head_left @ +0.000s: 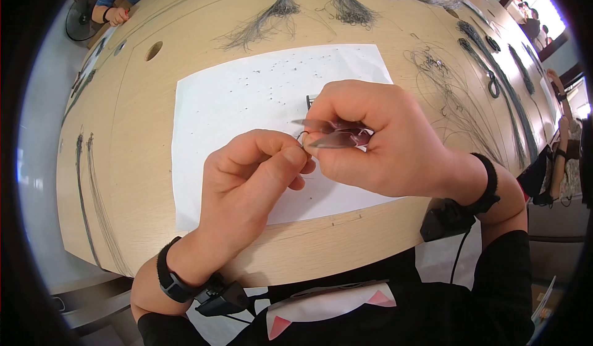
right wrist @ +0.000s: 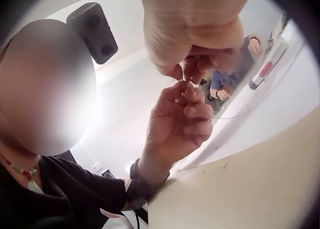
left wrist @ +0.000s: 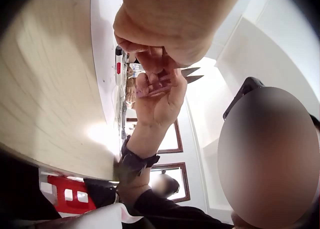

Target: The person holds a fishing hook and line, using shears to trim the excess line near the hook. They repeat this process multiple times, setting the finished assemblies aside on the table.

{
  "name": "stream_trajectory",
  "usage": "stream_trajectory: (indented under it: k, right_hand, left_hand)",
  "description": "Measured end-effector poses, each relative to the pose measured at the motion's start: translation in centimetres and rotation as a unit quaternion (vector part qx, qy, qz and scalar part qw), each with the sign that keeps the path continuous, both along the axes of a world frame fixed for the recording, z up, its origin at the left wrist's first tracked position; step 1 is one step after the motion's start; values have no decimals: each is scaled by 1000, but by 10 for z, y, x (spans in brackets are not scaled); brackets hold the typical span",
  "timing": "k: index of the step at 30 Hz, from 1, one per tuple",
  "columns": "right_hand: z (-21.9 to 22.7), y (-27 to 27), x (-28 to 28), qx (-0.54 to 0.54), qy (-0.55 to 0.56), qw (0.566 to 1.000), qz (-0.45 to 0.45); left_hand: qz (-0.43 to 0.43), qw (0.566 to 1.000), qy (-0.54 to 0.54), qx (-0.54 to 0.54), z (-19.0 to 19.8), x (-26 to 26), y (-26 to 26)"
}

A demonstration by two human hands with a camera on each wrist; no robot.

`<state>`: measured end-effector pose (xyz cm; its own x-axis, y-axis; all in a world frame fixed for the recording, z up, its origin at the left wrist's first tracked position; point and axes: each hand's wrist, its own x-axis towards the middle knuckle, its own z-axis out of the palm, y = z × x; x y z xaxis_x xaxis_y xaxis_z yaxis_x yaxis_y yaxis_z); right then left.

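Note:
Above a white paper sheet (head_left: 216, 111), both hands meet fingertip to fingertip. The left hand (head_left: 244, 179) pinches a thin dark wire (head_left: 300, 137) between thumb and index finger; in the right wrist view a fine strand (right wrist: 232, 117) trails from that hand (right wrist: 175, 121). Small pointed scissors or snips (head_left: 336, 137) lie in the curled fingers of the right hand (head_left: 383, 139), their two blades apart and pointing left. The right thumb and index tips touch close to the wire. In the left wrist view the blades (left wrist: 192, 75) stick out past the right hand (left wrist: 159, 101).
Small dark bits (head_left: 257, 71) dot the sheet. A marker (right wrist: 267, 64) lies on it, partly behind the right hand. Wire bundles (head_left: 281, 3) lie at the table's back, looser wires (head_left: 445, 80) at right, long strands (head_left: 92, 179) at left. Other people sit around the table.

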<state>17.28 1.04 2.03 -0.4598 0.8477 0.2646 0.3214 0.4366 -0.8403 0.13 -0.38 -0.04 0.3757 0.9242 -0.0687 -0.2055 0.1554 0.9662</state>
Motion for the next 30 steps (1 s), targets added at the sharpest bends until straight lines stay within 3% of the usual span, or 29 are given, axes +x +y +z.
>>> stream_trajectory:
  k: [7,12,14,21,23,30]
  right_hand:
    - [-1,0,0,25,-25,999,4]
    - [6,3,1,-103,37,994,-28]
    - [5,3,-1,-107,52,992,-29]
    - [5,3,-1,-106,52,992,-36]
    - [4,4,-1,-104,54,992,-39]
    - [4,4,-2,-119,57,990,-39]
  left_hand:
    - [-3,997,6,-80,5,0,2]
    - [0,991,-38,-129,4,1,2]
    - [-21,989,-22,-143,6,-1,2]
    - [-36,993,-7,-116,2,-1,2]
    - [-11,999,1,-41,2,1,0]
    - [-9,1000,-6,-26,2,-1,-1]
